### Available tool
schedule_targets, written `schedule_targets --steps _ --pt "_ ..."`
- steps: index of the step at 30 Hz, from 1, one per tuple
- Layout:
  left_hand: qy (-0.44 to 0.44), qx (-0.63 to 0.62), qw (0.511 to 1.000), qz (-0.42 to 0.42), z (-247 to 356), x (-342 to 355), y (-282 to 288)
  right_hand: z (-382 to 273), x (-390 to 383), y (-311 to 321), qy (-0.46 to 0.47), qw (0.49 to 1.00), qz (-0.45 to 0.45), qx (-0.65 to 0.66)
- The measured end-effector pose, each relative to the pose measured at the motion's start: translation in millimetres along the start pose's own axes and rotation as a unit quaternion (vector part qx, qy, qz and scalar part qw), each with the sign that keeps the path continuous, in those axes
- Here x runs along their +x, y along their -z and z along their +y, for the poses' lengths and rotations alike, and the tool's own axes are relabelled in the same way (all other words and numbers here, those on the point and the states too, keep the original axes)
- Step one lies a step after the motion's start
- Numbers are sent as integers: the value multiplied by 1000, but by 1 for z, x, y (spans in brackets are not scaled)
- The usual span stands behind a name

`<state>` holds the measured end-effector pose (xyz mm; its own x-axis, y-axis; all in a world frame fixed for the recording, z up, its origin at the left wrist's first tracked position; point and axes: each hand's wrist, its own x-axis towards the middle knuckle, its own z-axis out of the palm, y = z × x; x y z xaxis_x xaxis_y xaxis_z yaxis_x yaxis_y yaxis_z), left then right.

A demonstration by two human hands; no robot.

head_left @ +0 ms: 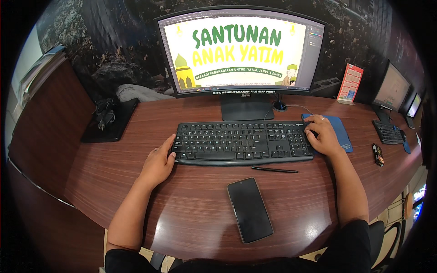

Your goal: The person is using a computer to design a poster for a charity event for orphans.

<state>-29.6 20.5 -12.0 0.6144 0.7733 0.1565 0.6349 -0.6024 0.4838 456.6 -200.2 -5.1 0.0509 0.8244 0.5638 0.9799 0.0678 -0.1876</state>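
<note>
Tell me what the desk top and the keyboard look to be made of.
Desk top: wood or wood-look laminate, reddish-brown with straight grain lines and a soft sheen. Keyboard: probably black matte plastic, moulded keys; the left hand rests at its corner.

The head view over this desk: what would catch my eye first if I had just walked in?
The big curved monitor at the back of the wooden desk, glowing with a green and yellow poster design. Below it lies a black keyboard, with the left hand at its left end and the right hand on a blue mouse pad. Nearer the person lie a dark phone and a black pen.
</note>
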Motion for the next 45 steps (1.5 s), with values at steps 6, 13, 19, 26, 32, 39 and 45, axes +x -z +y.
schedule_targets --steps 6,13,19,26,32,39,45 --pt "12 -2 1000 -9 6 -1 3 -2 1 1 0 1000 -3 1" --pt "-8 3 1000 11 1 -1 -1 -2 1 -1 -2 1000 3 -4" --pt "-8 18 1000 10 6 -2 1 -1 2 -1 4 1000 10 -8" --pt "20 6 1000 -2 11 -3 5 33 -6 -17 -108 978 156 -87" --pt "-14 51 999 -9 14 -7 4 40 -13 -24 -184 975 125 -21" --pt "16 36 999 -36 20 -5 5 55 -15 -26 -222 967 124 -28" --pt "-16 40 999 -2 12 -6 0 56 -14 -29 -204 971 122 -31"
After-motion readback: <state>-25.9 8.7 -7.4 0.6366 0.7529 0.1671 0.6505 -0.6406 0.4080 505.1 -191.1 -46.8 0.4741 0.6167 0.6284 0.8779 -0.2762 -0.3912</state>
